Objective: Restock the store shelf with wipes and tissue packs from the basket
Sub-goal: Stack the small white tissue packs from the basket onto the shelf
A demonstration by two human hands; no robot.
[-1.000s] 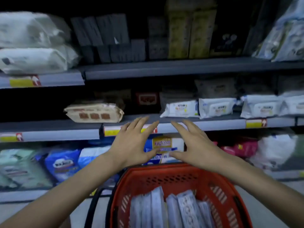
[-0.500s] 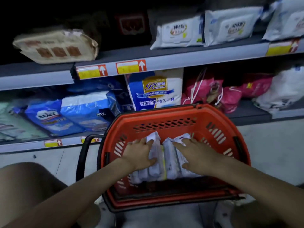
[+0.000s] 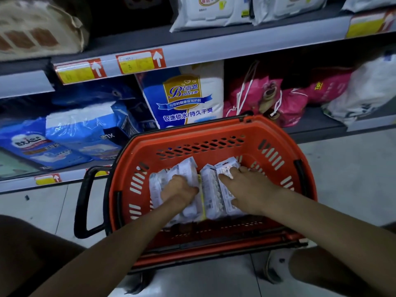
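In basket (image 3: 214,133), left hand (image 3: 179,190) grips packs (image 3: 188,168), fingers half-buried; right hand (image 3: 248,189) grips neighbouring packs (image 3: 213,198).

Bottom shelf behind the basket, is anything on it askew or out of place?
Yes. The blue diaper packs at the left lie tipped over and overlapping, not upright like the Baileen pack beside them. The pink drawstring bags slump in a heap. No spill or tear shows.
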